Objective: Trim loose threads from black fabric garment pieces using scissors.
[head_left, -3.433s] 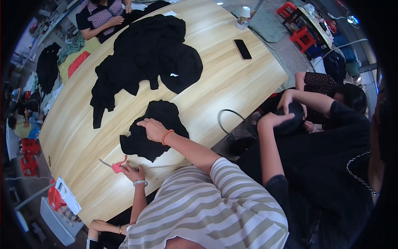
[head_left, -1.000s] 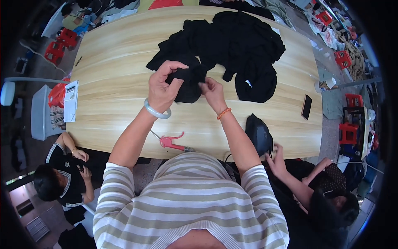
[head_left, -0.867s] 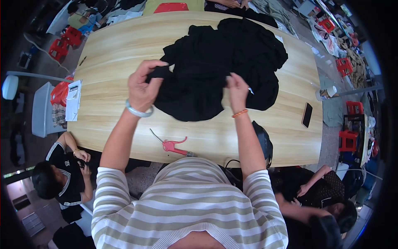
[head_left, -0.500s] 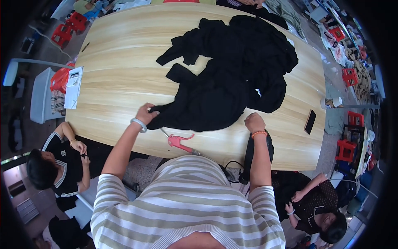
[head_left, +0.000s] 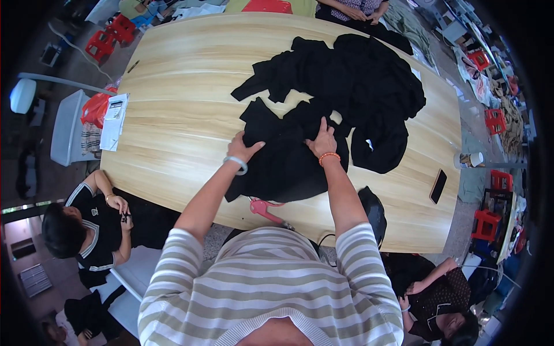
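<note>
A black garment (head_left: 288, 170) lies spread on the near middle of the wooden table (head_left: 179, 86). My left hand (head_left: 243, 149) rests at its left edge, thumb apart from the fingers. On its upper right part lies my right hand (head_left: 322, 140), fingers stretched and thumb spread. Both palms face down on the cloth. Beyond and to the right is a heap of black garments (head_left: 369, 75), close against the one under my hands. A red air blow gun (head_left: 266, 211) lies between me and the garment, its nozzle end hidden by the cloth.
A dark bag-like thing (head_left: 374, 213) sits right of my right forearm. A phone (head_left: 438, 185) and a cup (head_left: 468, 160) are at the right edge. Papers (head_left: 113, 122) and a pen (head_left: 134, 66) lie left. Co-workers (head_left: 95, 230) sit on both sides; another is at the far edge.
My left hand has left the garment's lower left corner and moved up and right. The right hand has come from the table onto the cloth. The garment's near piece has shifted and lies flatter.
</note>
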A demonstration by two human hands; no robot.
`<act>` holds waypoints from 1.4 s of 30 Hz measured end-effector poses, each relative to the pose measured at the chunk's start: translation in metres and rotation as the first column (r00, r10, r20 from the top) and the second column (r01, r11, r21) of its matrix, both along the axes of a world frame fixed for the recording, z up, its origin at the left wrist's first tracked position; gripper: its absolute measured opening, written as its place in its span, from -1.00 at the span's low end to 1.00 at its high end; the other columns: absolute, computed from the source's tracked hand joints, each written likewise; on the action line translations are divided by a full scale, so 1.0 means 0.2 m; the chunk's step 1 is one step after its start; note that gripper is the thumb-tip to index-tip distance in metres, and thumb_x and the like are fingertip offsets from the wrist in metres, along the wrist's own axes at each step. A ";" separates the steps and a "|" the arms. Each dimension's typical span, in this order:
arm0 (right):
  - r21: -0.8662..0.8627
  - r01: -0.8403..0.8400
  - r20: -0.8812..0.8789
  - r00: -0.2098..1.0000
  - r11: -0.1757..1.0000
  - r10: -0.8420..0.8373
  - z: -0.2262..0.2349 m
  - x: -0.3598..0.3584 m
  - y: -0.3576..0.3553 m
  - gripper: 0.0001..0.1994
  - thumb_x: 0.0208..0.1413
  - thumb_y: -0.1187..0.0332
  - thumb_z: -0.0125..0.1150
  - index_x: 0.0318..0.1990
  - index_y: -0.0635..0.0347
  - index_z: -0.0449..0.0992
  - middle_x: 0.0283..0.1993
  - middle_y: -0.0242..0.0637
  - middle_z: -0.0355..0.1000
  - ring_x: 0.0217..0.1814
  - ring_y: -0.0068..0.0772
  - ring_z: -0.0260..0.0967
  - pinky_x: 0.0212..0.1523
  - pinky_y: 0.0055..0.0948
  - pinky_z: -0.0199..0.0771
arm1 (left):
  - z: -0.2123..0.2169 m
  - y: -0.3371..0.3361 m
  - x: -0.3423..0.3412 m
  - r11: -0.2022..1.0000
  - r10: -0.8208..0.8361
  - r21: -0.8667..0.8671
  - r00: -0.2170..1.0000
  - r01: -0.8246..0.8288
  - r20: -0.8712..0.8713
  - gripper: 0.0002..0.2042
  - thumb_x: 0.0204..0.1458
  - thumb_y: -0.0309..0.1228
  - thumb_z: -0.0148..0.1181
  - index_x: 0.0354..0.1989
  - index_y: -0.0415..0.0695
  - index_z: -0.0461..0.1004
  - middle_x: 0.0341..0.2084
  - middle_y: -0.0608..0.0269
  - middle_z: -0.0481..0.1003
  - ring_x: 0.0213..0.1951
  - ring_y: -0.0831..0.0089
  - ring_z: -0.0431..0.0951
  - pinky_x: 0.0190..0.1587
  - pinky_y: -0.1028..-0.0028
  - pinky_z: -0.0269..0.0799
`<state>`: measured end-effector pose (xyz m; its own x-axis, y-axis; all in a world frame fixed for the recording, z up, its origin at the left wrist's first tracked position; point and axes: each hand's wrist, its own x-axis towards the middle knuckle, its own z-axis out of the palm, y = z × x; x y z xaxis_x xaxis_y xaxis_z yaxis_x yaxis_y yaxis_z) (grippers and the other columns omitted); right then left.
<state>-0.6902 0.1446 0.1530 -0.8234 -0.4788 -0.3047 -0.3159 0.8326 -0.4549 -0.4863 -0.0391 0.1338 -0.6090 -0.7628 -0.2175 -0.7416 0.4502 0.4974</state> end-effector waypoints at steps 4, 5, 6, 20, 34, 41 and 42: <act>-0.027 -0.060 0.185 0.981 0.998 0.064 -0.05 -0.04 0.02 -0.28 -0.10 0.22 0.41 0.25 0.26 0.31 0.18 0.12 0.37 0.20 0.00 0.36 0.18 -0.20 0.37 | -0.31 -0.07 -0.21 0.738 0.502 0.582 0.854 -0.342 -0.134 -0.61 -0.10 -0.34 0.45 -0.12 -0.25 0.52 -0.33 0.16 0.57 -0.28 0.38 0.55 -0.07 0.46 0.43; -0.127 -0.016 0.236 0.971 0.992 0.045 -0.03 -0.06 0.03 -0.38 -0.08 0.20 0.39 0.15 0.31 0.43 0.11 0.13 0.42 0.20 -0.07 0.38 0.18 -0.26 0.37 | -0.36 -0.13 -0.23 0.659 0.564 0.698 0.798 -0.281 -0.211 -0.87 -0.10 -0.54 0.42 -0.45 -0.20 0.54 -0.41 0.36 0.53 -0.30 0.54 0.49 -0.13 0.52 0.41; -0.255 0.024 0.198 0.980 0.967 0.028 -0.05 -0.10 0.09 -0.38 -0.09 0.22 0.41 0.14 0.36 0.42 0.08 0.08 0.46 0.16 -0.11 0.42 0.17 -0.30 0.36 | -0.32 -0.14 -0.29 0.699 0.550 0.694 0.751 -0.174 -0.366 -0.86 -0.08 -0.52 0.41 -0.41 -0.18 0.53 -0.43 0.41 0.51 -0.34 0.60 0.44 -0.16 0.55 0.39; -0.171 0.218 0.080 0.975 0.961 -0.207 0.03 -0.43 1.01 -0.78 0.02 0.26 0.39 -0.41 0.21 0.54 -0.51 -0.38 0.42 -0.46 -0.53 0.32 -0.41 -0.44 0.34 | 0.45 -0.24 0.50 0.653 -0.666 0.413 0.741 0.634 -0.084 -0.78 -0.19 -0.38 0.35 -0.36 -0.11 0.47 -0.38 0.14 0.51 -0.27 0.24 0.51 -0.12 0.38 0.41; -0.474 -0.497 -0.234 0.867 0.727 0.440 0.22 0.27 -0.09 -0.84 0.01 0.31 0.33 -0.27 0.13 0.58 -0.26 -0.23 0.51 -0.21 -0.18 0.47 -0.18 -0.34 0.48 | -0.08 -0.05 0.20 0.955 -0.295 -0.017 0.943 0.296 -0.155 -0.75 -0.04 -0.44 0.29 -0.17 -0.16 0.48 -0.18 0.07 0.45 -0.17 0.08 0.50 -0.11 0.27 0.46; -0.048 -0.554 -0.250 0.812 0.831 0.527 -0.09 0.31 0.08 -0.63 -0.10 0.32 0.36 -0.07 0.00 0.53 -0.05 -0.34 0.33 0.04 -0.22 0.27 0.03 -0.23 0.27 | -0.08 -0.07 0.30 0.923 -0.368 0.113 0.930 0.368 -0.030 -0.79 -0.07 -0.41 0.31 -0.26 -0.10 0.45 -0.39 0.17 0.47 -0.27 0.10 0.52 -0.23 0.16 0.47; -0.022 -0.536 -0.211 0.828 0.844 0.520 -0.07 0.29 0.11 -0.65 -0.10 0.32 0.36 -0.08 0.01 0.53 -0.06 -0.34 0.34 0.03 -0.22 0.28 0.02 -0.23 0.28 | -0.08 -0.07 0.33 0.942 -0.329 0.054 0.943 0.332 -0.053 -0.77 -0.06 -0.43 0.30 -0.21 -0.08 0.45 -0.32 0.16 0.47 -0.26 0.09 0.53 -0.22 0.17 0.48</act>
